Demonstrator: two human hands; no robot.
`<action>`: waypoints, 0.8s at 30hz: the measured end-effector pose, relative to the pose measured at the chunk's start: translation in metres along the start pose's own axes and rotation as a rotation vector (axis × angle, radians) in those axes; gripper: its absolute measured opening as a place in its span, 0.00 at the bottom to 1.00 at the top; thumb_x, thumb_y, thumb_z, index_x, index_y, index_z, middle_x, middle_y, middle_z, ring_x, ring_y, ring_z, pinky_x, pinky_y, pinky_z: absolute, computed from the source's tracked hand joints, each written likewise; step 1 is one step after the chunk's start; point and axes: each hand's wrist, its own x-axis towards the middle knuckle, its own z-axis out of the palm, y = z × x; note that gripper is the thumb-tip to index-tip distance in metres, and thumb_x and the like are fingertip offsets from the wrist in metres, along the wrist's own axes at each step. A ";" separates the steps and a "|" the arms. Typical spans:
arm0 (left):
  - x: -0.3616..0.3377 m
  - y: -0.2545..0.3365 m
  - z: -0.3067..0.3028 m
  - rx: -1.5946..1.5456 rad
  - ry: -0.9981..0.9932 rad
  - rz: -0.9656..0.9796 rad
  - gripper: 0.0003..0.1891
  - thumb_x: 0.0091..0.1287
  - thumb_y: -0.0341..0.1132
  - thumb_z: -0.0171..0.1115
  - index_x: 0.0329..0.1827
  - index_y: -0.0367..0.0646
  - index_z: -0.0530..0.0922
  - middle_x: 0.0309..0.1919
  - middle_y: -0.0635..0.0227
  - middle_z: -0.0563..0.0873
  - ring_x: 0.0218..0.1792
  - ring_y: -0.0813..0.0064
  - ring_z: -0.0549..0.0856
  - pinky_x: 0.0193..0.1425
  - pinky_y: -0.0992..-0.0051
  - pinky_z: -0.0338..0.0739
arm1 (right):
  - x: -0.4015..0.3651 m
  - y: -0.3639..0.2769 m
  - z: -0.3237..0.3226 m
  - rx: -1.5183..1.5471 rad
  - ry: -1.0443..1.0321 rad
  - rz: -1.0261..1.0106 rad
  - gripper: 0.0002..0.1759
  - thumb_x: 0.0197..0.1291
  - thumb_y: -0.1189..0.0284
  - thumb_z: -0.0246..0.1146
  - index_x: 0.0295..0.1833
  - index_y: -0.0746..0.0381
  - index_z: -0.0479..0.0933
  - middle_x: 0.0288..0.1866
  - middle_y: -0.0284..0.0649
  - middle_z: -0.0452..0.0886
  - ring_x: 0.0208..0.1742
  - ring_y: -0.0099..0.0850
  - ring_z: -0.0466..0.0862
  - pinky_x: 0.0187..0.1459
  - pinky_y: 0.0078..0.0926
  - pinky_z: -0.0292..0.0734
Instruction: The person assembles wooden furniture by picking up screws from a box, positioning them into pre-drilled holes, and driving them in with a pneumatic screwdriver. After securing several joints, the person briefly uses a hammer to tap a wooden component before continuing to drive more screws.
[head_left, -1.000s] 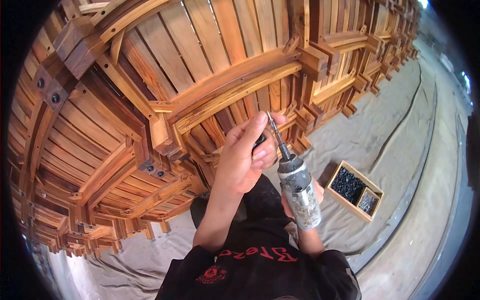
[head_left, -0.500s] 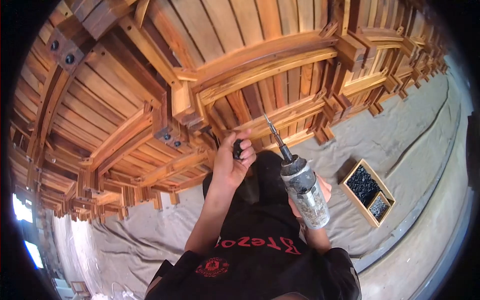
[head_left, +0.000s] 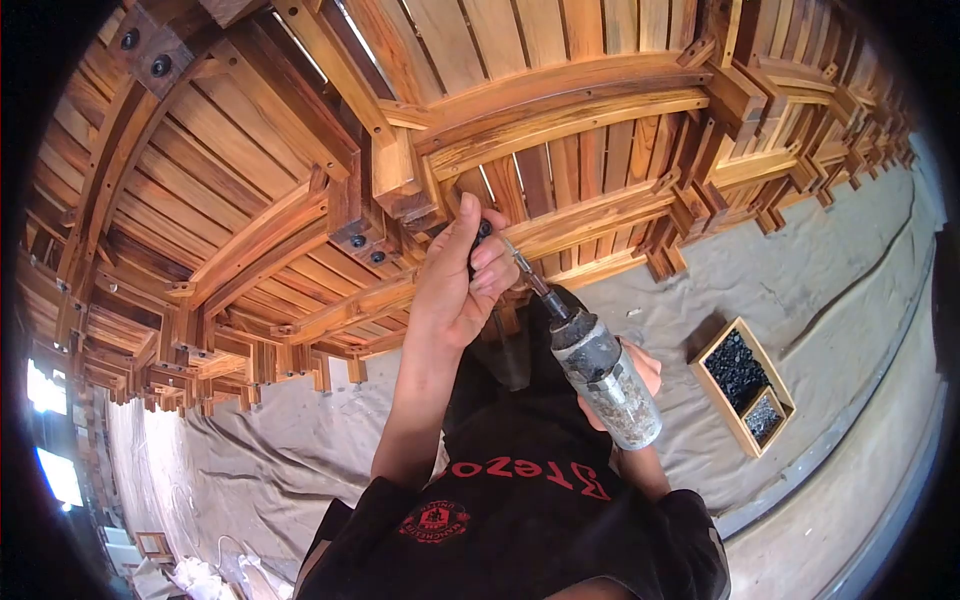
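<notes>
My left hand (head_left: pixel 465 275) is closed around a small black round piece (head_left: pixel 484 229), raised close to the underside corner of a wooden frame (head_left: pixel 405 180). My right hand (head_left: pixel 640 370) grips a worn grey power screwdriver (head_left: pixel 605 385), its fingers mostly hidden behind the tool body. The long metal bit (head_left: pixel 527 270) points up and left, its tip right at the fingers of my left hand. Whether a screw sits on the tip I cannot tell.
A wooden box (head_left: pixel 708 385) with black pieces (head_left: pixel 740 372) and a small compartment of screws (head_left: pixel 763 418) rests on the grey cloth (head_left: pixel 660 310) at right. Slatted wooden furniture (head_left: pixel 560 75) in a long row spans the upper view. Dark bolt heads (head_left: pixel 160 66) show at upper left.
The screwdriver's bit has swung left and its tip has come to my left hand's fingers. My left hand has risen slightly, still holding the black piece. The view has shifted a little.
</notes>
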 end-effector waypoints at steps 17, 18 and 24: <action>-0.006 -0.005 -0.013 0.115 0.019 -0.096 0.17 0.74 0.49 0.52 0.36 0.44 0.74 0.15 0.81 0.63 0.15 0.88 0.60 0.18 0.86 0.54 | -0.027 0.021 -0.011 0.027 -0.057 0.182 0.17 0.34 0.69 0.66 0.34 0.64 0.78 0.30 0.45 0.80 0.27 0.42 0.81 0.34 0.33 0.78; -0.006 -0.011 -0.020 0.106 0.012 -0.099 0.17 0.75 0.49 0.51 0.36 0.44 0.74 0.15 0.81 0.63 0.15 0.88 0.60 0.18 0.86 0.53 | -0.050 0.035 -0.019 -0.006 -0.066 0.304 0.20 0.35 0.66 0.67 0.37 0.64 0.78 0.32 0.45 0.80 0.29 0.42 0.81 0.33 0.32 0.78; -0.014 -0.059 -0.071 0.182 0.189 -0.228 0.17 0.76 0.49 0.50 0.37 0.44 0.74 0.15 0.80 0.63 0.14 0.87 0.61 0.19 0.83 0.55 | -0.052 0.045 -0.070 -0.466 -0.040 0.311 0.18 0.36 0.72 0.66 0.38 0.64 0.79 0.32 0.47 0.80 0.31 0.48 0.80 0.36 0.31 0.76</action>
